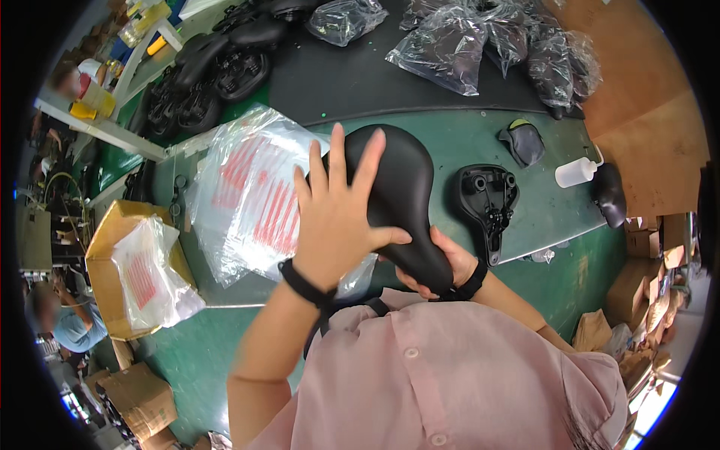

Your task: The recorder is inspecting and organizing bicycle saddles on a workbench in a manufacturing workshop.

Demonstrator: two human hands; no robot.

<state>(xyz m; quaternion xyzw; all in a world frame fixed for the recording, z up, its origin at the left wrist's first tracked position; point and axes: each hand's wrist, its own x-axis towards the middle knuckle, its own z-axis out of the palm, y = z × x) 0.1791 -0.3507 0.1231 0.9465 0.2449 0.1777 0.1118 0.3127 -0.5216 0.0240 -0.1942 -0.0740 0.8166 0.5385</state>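
A black bicycle saddle (401, 176) is held up in front of me, smooth top facing up and its narrow nose toward my body. My right hand (459, 262) is closed around the nose, thumb on the near side edge. Over the saddle's left side my left hand (337, 206) spreads its fingers wide; whether the palm presses on it or hovers, I cannot tell. Just right of it, a second saddle (484, 202) lies upside down with its underside fittings showing. Clear plastic bags with red print (259, 202) are stacked on the table left of my left hand.
Bagged saddles (450, 49) lie along the far side, and bare black saddles (225, 67) are piled at far left. A white squeeze bottle (576, 172), a grey-green pouch (525, 142) and another saddle (609, 195) sit at right. Scissors (178, 196) and a yellow box (105, 259) are at left.
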